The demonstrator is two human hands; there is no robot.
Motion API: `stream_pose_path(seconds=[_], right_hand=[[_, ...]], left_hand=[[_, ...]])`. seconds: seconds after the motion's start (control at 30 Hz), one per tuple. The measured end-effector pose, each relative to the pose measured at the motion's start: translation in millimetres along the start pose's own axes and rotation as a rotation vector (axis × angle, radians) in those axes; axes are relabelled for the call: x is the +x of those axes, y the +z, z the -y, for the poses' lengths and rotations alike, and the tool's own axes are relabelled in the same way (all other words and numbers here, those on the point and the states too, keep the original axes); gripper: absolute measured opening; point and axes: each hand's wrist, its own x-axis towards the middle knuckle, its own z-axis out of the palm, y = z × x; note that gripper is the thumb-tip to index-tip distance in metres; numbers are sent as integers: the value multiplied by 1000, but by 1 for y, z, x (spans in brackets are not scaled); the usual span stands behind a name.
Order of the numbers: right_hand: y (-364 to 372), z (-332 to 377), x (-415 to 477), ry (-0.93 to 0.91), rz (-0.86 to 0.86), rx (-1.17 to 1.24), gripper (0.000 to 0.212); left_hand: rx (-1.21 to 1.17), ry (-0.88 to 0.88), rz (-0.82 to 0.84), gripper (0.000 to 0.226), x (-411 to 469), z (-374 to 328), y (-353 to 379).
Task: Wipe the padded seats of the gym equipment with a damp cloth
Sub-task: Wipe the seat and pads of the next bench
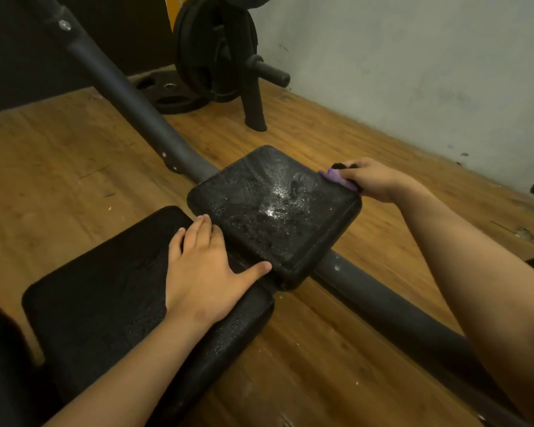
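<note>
A small square black padded seat (272,211) sits mid-frame on a dark metal beam, its top glistening with water drops. Nearer me lies a larger black pad (105,297), also speckled wet. My left hand (204,272) rests flat on the larger pad's far end, fingers straight, thumb reaching toward the small seat's near edge. My right hand (373,180) grips a bunched purple and black cloth (339,177) against the small seat's right far edge.
The dark metal beam (121,87) runs diagonally from upper left to lower right over a wooden floor (59,149). A rack of black weight plates (213,50) stands at the back, one plate (170,90) lying flat beside it. A pale wall (413,57) closes the right side.
</note>
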Motion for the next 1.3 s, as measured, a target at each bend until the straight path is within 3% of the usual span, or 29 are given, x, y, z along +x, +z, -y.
stream_pose_path(seconds=[0.1, 0.2, 0.43, 0.6, 0.8, 1.03, 1.3], right_hand=[[13, 23, 25, -25, -2, -54, 24], [24, 32, 33, -37, 2, -49, 17], [-5, -15, -4, 2, 93, 72, 16], [-25, -38, -27, 56, 131, 166, 31], [-1, 6, -13, 60, 85, -70, 22], [32, 54, 43, -1, 52, -246, 35], [55, 86, 90, -65, 48, -266, 25]], left_hand=[[1, -7, 0, 120, 1, 0, 0], [-8, -6, -8, 122, 2, 0, -1], [11, -2, -5, 123, 3, 0, -1], [13, -3, -7, 123, 3, 0, 0], [5, -2, -6, 124, 3, -1, -1], [-21, -14, -13, 123, 3, -1, -1], [-44, -24, -25, 123, 4, -2, -2]])
